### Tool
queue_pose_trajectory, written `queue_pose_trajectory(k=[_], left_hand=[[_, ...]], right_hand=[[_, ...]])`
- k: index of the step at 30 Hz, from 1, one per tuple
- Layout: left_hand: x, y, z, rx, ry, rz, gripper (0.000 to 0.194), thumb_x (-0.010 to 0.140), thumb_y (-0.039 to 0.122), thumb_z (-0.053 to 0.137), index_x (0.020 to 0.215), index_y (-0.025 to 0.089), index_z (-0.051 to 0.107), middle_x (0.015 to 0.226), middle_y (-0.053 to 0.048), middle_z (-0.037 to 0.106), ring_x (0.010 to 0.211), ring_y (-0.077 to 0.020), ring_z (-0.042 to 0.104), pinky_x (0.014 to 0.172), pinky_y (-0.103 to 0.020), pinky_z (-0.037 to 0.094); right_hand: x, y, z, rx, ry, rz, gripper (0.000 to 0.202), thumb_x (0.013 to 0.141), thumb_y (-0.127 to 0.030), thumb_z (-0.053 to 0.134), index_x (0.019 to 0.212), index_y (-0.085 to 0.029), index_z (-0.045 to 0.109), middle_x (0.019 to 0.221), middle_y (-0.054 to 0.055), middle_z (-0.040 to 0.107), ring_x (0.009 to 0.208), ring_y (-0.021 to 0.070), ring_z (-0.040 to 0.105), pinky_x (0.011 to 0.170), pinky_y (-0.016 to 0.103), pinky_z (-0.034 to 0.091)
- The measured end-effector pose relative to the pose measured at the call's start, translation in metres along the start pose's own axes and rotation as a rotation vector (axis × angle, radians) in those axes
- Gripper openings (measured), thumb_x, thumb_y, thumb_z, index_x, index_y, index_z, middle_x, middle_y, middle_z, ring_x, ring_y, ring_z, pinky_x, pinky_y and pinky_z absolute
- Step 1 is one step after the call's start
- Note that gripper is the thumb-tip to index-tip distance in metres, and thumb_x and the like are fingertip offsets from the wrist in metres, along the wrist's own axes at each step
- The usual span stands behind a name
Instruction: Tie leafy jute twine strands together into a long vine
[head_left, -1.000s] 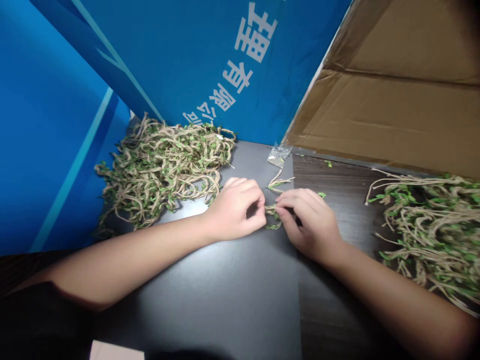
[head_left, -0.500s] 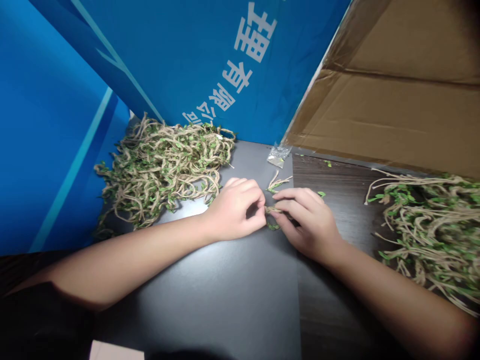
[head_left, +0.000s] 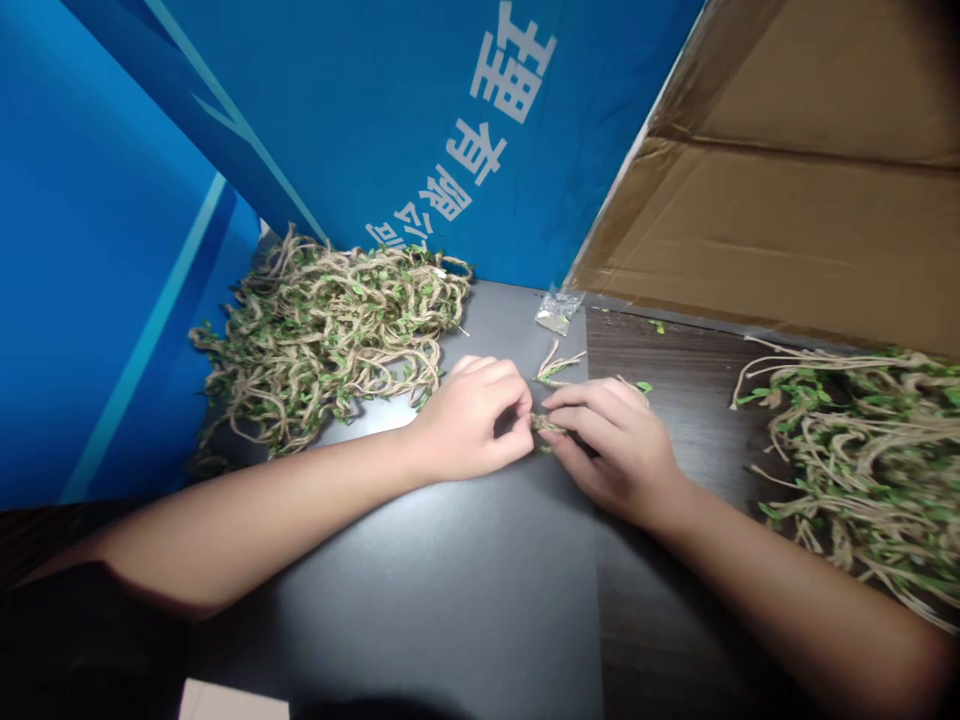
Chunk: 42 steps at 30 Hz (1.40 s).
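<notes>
My left hand pinches one end of a short piece of leafy jute twine with thumb and forefinger. On its other side, the fingertips of my right hand close on the same twine, so only a little of it shows between the hands. Just beyond lies a loose leafy twine piece with splayed ends. To the left of my left hand is a heaped pile of twine with green leaves. A second leafy twine pile lies beyond my right forearm.
A grey mat covers part of the dark wood table. Blue printed panels and a cardboard panel stand behind. A small clear plastic bag lies near their corner. A pale box corner shows at the front.
The fingers of my right hand have drawn slightly closer together and lower around the twine. My left hand stays in place, still pinching it.
</notes>
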<state>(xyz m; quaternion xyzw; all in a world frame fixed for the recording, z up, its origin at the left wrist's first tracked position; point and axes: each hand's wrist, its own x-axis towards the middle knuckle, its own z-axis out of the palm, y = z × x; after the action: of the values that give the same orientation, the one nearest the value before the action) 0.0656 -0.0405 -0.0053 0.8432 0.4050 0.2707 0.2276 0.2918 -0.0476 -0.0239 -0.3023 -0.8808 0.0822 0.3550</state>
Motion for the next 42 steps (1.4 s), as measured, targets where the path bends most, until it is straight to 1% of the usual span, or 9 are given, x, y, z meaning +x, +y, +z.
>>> queue_pose_trajectory(k=[4, 7, 10, 14, 16, 19, 28, 37, 42], left_hand=[[0.0006, 0.001, -0.0009, 0.006, 0.0, -0.012, 0.009, 0.089, 0.021, 0.058, 0.082, 0.018, 0.062, 0.083, -0.003, 0.063, 0.081, -0.0184, 0.056, 0.082, -0.034, 0.039], [0.0007, 0.001, -0.0013, 0.0, -0.004, -0.019, 0.01, 0.09, 0.021, 0.057, 0.082, 0.018, 0.063, 0.084, -0.003, 0.064, 0.082, -0.0184, 0.056, 0.082, -0.034, 0.039], [0.0006, 0.0004, -0.0012, -0.004, -0.009, -0.023, 0.01, 0.089, 0.021, 0.057, 0.081, 0.018, 0.062, 0.083, -0.003, 0.064, 0.081, -0.0185, 0.055, 0.081, -0.034, 0.039], [0.0003, -0.0005, -0.0006, 0.002, 0.005, -0.013, 0.009, 0.088, 0.02, 0.058, 0.081, 0.017, 0.063, 0.083, -0.003, 0.063, 0.08, -0.0183, 0.055, 0.081, -0.034, 0.039], [0.0, -0.0009, -0.0004, -0.004, 0.006, -0.008, 0.009, 0.088, 0.021, 0.059, 0.081, 0.017, 0.063, 0.083, -0.003, 0.063, 0.081, -0.0183, 0.056, 0.081, -0.035, 0.039], [-0.0005, -0.0014, -0.0003, -0.01, -0.005, -0.005, 0.009, 0.089, 0.022, 0.061, 0.082, 0.017, 0.064, 0.083, -0.003, 0.063, 0.082, -0.0185, 0.057, 0.082, -0.035, 0.039], [-0.0003, -0.0008, -0.0009, -0.008, -0.045, -0.002, 0.009, 0.089, 0.024, 0.06, 0.083, 0.018, 0.064, 0.084, -0.003, 0.064, 0.082, -0.0191, 0.056, 0.081, -0.035, 0.038], [0.0015, 0.0012, -0.0018, 0.002, -0.059, -0.032, 0.01, 0.088, 0.022, 0.058, 0.08, 0.018, 0.062, 0.083, -0.003, 0.064, 0.083, -0.0195, 0.056, 0.082, -0.035, 0.039], [0.0007, 0.0008, -0.0017, 0.009, -0.048, -0.026, 0.009, 0.089, 0.022, 0.058, 0.081, 0.018, 0.061, 0.085, -0.003, 0.065, 0.083, -0.0192, 0.057, 0.082, -0.035, 0.039]], right_hand=[[0.0015, 0.0004, -0.0044, 0.114, 0.026, 0.102, 0.008, 0.097, -0.014, 0.066, 0.1, -0.02, 0.063, 0.101, 0.006, 0.072, 0.091, 0.0194, 0.065, 0.082, 0.037, 0.051], [0.0033, 0.001, -0.0046, 0.161, 0.074, 0.181, 0.009, 0.098, -0.012, 0.062, 0.096, -0.02, 0.063, 0.094, 0.004, 0.07, 0.089, 0.0182, 0.066, 0.082, 0.036, 0.052], [0.003, 0.0016, -0.0019, 0.113, 0.089, 0.212, 0.009, 0.098, -0.014, 0.063, 0.105, -0.02, 0.064, 0.098, 0.006, 0.072, 0.093, 0.0202, 0.067, 0.084, 0.037, 0.053], [0.0015, 0.0003, -0.0001, 0.025, -0.006, 0.129, 0.035, 0.096, -0.021, 0.069, 0.129, -0.018, 0.061, 0.12, 0.011, 0.072, 0.107, 0.0249, 0.067, 0.091, 0.04, 0.053], [0.0016, -0.0011, -0.0007, -0.002, -0.037, 0.06, 0.031, 0.094, -0.02, 0.071, 0.124, -0.02, 0.063, 0.122, 0.011, 0.072, 0.107, 0.0255, 0.067, 0.091, 0.041, 0.052], [0.0024, -0.0022, -0.0015, -0.023, -0.019, 0.023, 0.021, 0.093, -0.019, 0.073, 0.113, -0.02, 0.066, 0.117, 0.009, 0.073, 0.101, 0.0244, 0.066, 0.086, 0.04, 0.051], [0.0009, 0.0031, 0.0036, 0.028, 0.0, -0.06, 0.019, 0.093, -0.012, 0.072, 0.109, -0.019, 0.066, 0.106, 0.007, 0.075, 0.096, 0.0203, 0.066, 0.086, 0.037, 0.053], [0.0011, -0.0022, -0.0054, 0.155, 0.095, 0.105, 0.017, 0.095, -0.009, 0.065, 0.105, -0.022, 0.061, 0.096, 0.004, 0.072, 0.089, 0.0174, 0.067, 0.083, 0.035, 0.052], [0.0001, -0.0003, 0.0001, 0.016, 0.025, 0.116, 0.03, 0.096, -0.012, 0.063, 0.124, -0.024, 0.061, 0.114, 0.008, 0.072, 0.104, 0.0234, 0.068, 0.089, 0.041, 0.054]])
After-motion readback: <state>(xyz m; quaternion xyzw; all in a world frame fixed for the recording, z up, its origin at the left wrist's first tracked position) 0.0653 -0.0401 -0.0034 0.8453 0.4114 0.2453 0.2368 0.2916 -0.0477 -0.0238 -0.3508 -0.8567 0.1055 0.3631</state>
